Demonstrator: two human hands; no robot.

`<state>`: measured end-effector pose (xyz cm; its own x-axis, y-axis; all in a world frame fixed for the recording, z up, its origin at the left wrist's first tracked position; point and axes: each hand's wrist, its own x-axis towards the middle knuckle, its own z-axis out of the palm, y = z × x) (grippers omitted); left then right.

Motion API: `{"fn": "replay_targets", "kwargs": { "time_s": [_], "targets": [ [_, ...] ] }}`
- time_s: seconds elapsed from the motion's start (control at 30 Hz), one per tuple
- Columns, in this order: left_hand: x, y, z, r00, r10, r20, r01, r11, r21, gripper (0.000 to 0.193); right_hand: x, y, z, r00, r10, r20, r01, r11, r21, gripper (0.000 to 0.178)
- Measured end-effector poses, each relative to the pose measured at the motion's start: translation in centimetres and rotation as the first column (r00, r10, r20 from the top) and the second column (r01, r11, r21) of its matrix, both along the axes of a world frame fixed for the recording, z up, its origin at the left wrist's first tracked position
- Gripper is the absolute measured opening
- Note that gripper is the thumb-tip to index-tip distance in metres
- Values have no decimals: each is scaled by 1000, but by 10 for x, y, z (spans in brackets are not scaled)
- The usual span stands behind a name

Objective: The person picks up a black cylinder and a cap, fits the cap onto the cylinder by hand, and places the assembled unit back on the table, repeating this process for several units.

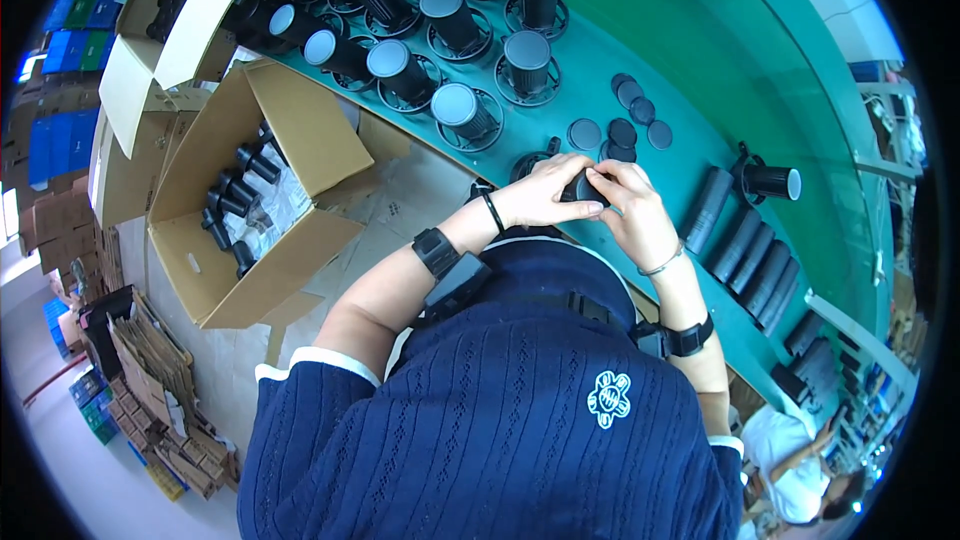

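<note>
Close in front of my body, at the bench's near edge, both hands are closed around a black cylinder (578, 191). My left hand (540, 192) wraps its left side, thumb along the near side. From the right, my right hand (638, 212) presses its fingers and thumb on the top and side. Much of the cylinder is covered by my fingers. A black ring base (524, 168) shows partly behind my left hand. Just beyond my hands lie several flat black discs (583, 133), some overlapping.
Upright black cylinders on ring bases (465, 112) crowd the far left of the green bench (590, 50). Loose black tubes (708, 208) lie at right, by a tipped cylinder with a ring base (772, 182). An open cardboard box (215, 285) with black parts stands left. Another person (785, 460) is at lower right.
</note>
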<state>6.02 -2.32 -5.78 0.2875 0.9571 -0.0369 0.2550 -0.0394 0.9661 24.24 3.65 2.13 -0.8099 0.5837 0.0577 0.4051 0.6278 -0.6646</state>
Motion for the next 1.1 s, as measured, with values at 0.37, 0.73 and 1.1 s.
{"fn": "replay_targets", "kwargs": {
  "time_s": [0.37,0.73,1.1],
  "targets": [
    [-1,-1,-1,1000,-8,16,8,1000,-2,67,-2,-3,2,1000,-8,-27,8,1000,-9,53],
    [-10,-11,4,993,70,95,-67,997,-41,72,40,33,-52,918,-381,-108,340,898,-278,49],
    [-11,-13,10,974,176,141,-162,981,-105,62,-14,69,-133,978,-84,192,40,974,224,55]
  ]
}}
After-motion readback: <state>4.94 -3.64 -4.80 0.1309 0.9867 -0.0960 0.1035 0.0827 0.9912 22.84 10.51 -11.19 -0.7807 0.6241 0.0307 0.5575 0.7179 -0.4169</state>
